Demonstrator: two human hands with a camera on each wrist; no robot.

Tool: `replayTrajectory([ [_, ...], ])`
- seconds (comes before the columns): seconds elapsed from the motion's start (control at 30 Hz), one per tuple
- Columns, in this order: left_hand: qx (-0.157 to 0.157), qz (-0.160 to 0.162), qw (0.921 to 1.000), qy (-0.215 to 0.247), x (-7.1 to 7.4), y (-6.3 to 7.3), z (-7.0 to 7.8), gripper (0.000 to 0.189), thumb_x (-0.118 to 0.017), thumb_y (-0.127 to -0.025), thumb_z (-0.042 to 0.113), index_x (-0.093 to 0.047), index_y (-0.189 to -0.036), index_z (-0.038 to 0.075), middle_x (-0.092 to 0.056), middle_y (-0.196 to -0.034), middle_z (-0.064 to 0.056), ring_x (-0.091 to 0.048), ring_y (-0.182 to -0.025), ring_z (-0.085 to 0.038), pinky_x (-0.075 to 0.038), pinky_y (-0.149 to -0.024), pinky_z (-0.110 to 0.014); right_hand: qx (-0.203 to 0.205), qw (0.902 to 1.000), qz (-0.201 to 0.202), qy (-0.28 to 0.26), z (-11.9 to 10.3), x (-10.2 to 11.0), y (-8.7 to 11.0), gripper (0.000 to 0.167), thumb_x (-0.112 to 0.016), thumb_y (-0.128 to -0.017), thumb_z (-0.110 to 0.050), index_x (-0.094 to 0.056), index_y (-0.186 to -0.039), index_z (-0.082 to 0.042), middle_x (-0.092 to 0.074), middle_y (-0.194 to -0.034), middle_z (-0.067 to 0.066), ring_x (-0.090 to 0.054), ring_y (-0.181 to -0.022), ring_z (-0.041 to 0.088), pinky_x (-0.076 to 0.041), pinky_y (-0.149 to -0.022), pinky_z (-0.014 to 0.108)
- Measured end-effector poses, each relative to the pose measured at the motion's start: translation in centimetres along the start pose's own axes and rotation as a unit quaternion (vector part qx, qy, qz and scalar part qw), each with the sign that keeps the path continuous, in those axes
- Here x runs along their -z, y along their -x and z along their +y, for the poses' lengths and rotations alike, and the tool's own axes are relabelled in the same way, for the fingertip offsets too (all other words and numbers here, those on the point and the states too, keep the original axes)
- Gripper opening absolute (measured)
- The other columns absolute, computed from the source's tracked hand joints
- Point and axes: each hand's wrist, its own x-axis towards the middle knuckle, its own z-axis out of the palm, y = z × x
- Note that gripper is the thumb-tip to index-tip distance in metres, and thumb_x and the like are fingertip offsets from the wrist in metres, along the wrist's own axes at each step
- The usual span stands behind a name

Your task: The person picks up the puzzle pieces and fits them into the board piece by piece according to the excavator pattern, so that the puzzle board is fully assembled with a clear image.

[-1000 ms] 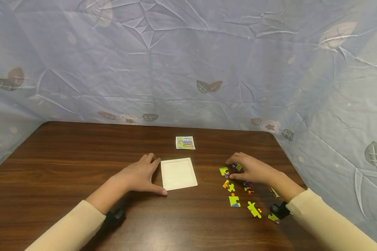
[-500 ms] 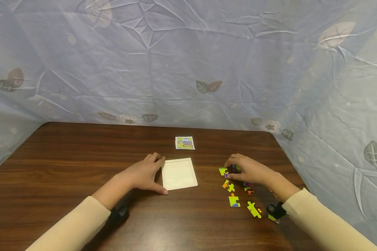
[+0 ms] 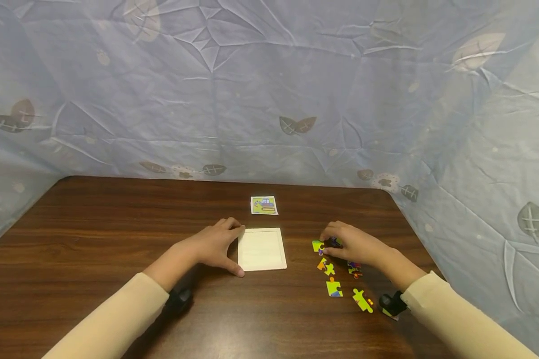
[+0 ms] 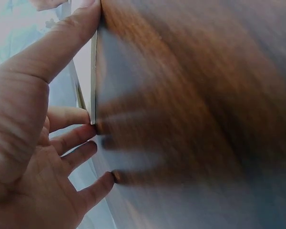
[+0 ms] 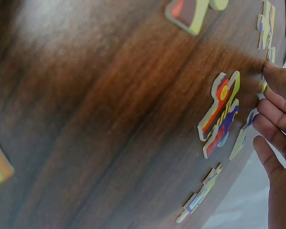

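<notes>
My left hand [image 3: 213,245] lies along the left side of a square cream puzzle tray [image 3: 262,249], thumb at its near corner and fingers at its far corner. In the left wrist view, the thumb and fingertips touch the edge of the tray [image 4: 93,78]. My right hand [image 3: 359,243] is over the puzzle pieces on the right, thumb and index finger pinching a green and purple puzzle piece [image 3: 316,246], partly covered by the fingertips. Under that hand's palm sits a dark puzzle piece [image 3: 337,242], mostly hidden. A red, yellow and purple puzzle piece [image 5: 221,114] lies nearby on the wood.
Behind the tray lies a small picture card [image 3: 264,205] showing a digger. Several loose pieces, such as a green one [image 3: 334,287] and another green one [image 3: 362,300], lie nearer on the brown table [image 3: 117,224]. A patterned cloth [image 3: 251,89] hangs beyond the table's far edge.
The tray has slid a little right and turned straighter under my left hand's push. My right thumb and fingers have closed in on the green and purple puzzle piece.
</notes>
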Motion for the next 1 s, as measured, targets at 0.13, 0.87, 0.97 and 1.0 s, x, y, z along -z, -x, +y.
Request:
replayTrajectory([
  [0.13,0.009,-0.014,0.9998,0.012,0.0,-0.2,0.3,0.117,-0.089,-0.076,0.058,-0.036,-0.16,-0.004,-0.038,-0.161,-0.021,-0.04,-0.148,-0.04,-0.042,-0.115,-0.068,0.003,1.0,0.005,0.003,0.0,-0.1,0.1,0.021,-0.075,-0.098,-0.027,-0.073,-0.114,-0.014,-0.069,-0.114,0.0,-0.068,-0.105,0.018,-0.061,-0.091,0.04],
  [0.87,0.011,-0.03,0.9994,0.012,0.1,-0.9,0.8,0.116,-0.089,-0.078,0.056,-0.034,-0.161,-0.004,-0.038,-0.159,-0.02,-0.04,-0.148,-0.038,-0.043,-0.118,-0.06,0.013,0.9993,0.034,0.004,-2.9,1.7,-2.1,0.02,-0.077,-0.096,-0.023,-0.073,-0.109,-0.008,-0.07,-0.108,0.003,-0.067,-0.099,0.018,-0.061,-0.085,0.037],
  [0.97,0.014,-0.026,0.9995,0.013,0.1,-0.9,0.9,0.115,-0.089,-0.078,0.055,-0.034,-0.161,-0.002,-0.038,-0.159,-0.018,-0.04,-0.148,-0.037,-0.042,-0.119,-0.06,0.015,0.9994,0.032,0.007,-4.1,1.7,-3.1,0.023,-0.076,-0.097,-0.027,-0.073,-0.11,-0.008,-0.069,-0.11,0.003,-0.066,-0.1,0.016,-0.06,-0.087,0.036],
  [1.0,0.011,-0.023,0.9996,0.014,0.0,-1.0,0.9,0.115,-0.089,-0.078,0.055,-0.034,-0.161,-0.003,-0.039,-0.159,-0.019,-0.041,-0.148,-0.037,-0.043,-0.118,-0.06,0.016,0.9994,0.03,0.007,-4.5,1.7,-3.5,0.023,-0.075,-0.098,-0.028,-0.073,-0.111,-0.008,-0.069,-0.11,0.003,-0.065,-0.1,0.016,-0.06,-0.087,0.036],
])
